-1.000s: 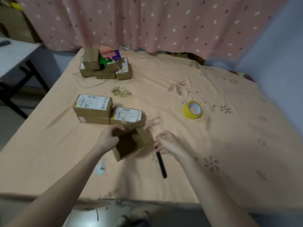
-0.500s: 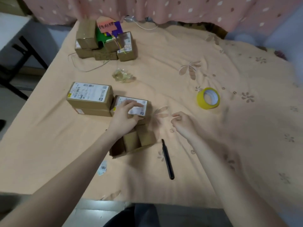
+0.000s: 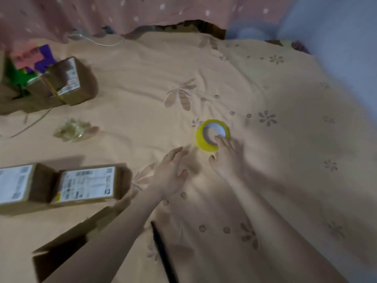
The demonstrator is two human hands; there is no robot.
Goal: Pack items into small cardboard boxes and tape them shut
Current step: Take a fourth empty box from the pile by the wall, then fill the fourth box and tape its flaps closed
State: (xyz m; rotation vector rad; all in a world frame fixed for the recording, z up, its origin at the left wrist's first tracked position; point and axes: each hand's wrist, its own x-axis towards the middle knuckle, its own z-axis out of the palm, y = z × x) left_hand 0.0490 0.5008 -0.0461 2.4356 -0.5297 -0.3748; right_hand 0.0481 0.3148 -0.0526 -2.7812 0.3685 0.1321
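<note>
A yellow roll of tape (image 3: 212, 135) lies flat on the peach flowered bed sheet (image 3: 285, 139), a little right of centre, its white core facing up. My right hand (image 3: 228, 158) is on it: one fingertip reaches over the near rim into the hollow core, the other fingers spread loosely against the outer wall, the thumb apart on the sheet side. It touches the roll but I cannot yet call it a firm grip. My left hand (image 3: 171, 174) hovers just left of the roll, fingers spread and relaxed, holding nothing.

I judge the roll light and stiff, with a smooth, slightly slick outer face. The surest hold is through the core: fingers hooked inside, thumb pressing the outer wall. The soft bed may let it sink or tip when pressed.

Near left, an open cardboard box (image 3: 67, 248) sits partly behind my left forearm, its flaps up. A black pen (image 3: 163, 256) lies just right of that forearm. Further left, two labelled boxes (image 3: 61, 186) sit side by side. A crumpled clear wrapper (image 3: 71, 129) lies beyond them. At the far left is a pile of boxes (image 3: 67, 82) with coloured packaging. A dotted pink curtain (image 3: 142, 11) hangs along the far edge.
</note>
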